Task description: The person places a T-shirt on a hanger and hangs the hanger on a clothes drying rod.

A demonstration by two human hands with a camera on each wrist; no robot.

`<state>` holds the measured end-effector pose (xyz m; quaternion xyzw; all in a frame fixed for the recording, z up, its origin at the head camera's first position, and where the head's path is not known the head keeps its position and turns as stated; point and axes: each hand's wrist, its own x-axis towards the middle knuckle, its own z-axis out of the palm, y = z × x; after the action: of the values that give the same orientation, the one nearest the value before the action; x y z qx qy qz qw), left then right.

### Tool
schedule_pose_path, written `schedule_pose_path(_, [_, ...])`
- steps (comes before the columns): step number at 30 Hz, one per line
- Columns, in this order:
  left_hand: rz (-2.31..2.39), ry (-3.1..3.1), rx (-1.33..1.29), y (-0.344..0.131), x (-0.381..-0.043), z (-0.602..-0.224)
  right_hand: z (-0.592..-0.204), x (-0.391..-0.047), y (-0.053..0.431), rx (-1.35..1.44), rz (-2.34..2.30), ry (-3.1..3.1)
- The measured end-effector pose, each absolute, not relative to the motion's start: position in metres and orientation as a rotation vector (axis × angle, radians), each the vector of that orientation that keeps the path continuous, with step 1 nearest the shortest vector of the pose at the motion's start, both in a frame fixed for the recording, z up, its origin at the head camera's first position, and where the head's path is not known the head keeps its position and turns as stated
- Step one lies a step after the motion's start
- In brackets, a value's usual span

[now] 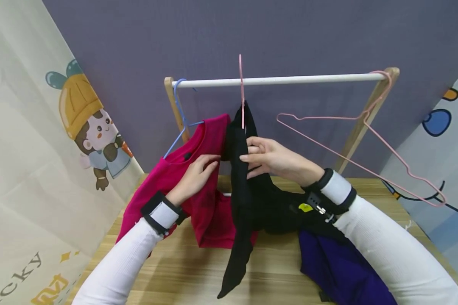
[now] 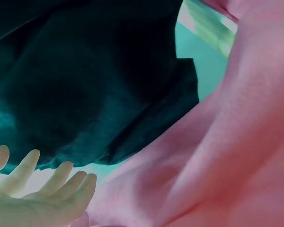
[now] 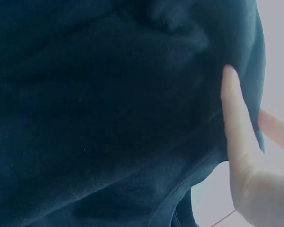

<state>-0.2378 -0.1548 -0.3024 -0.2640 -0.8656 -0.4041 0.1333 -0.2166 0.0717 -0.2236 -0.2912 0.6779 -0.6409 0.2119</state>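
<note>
A black garment point(image 1: 239, 186) hangs over a pink hanger point(image 1: 242, 91) whose hook stands at the white rail. One long, narrow piece of it drops toward the table; another part spreads to the right. My right hand point(image 1: 276, 159) holds the garment's edge, with one finger lying along the cloth point(image 3: 132, 118) in the right wrist view and another at its far side. My left hand point(image 1: 196, 176) lies in front of a magenta top point(image 1: 152, 186), its fingers loosely extended toward the black cloth. The left wrist view shows that hand point(image 2: 47, 194) holding nothing.
The magenta top is on a blue hanger point(image 1: 180, 106) at the left of the white rail point(image 1: 309, 79). Another pink hanger point(image 1: 328, 116) hangs slanted at the right post. A purple garment point(image 1: 339, 271) lies on the wooden table point(image 1: 191, 275), partly under the black cloth.
</note>
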Motion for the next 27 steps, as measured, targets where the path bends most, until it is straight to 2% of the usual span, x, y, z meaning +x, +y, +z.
schedule_pose_path(17, [-1.184,-2.526,-0.728,-0.163,-0.227,-0.305,-0.258,-0.221,0.051,-0.788,-1.832,1.816])
schedule_pose_path(27, [-1.137,-2.424,-0.681,-0.167,-0.212,-0.286,-0.264,-0.221,0.026,-0.814,-1.866,1.744])
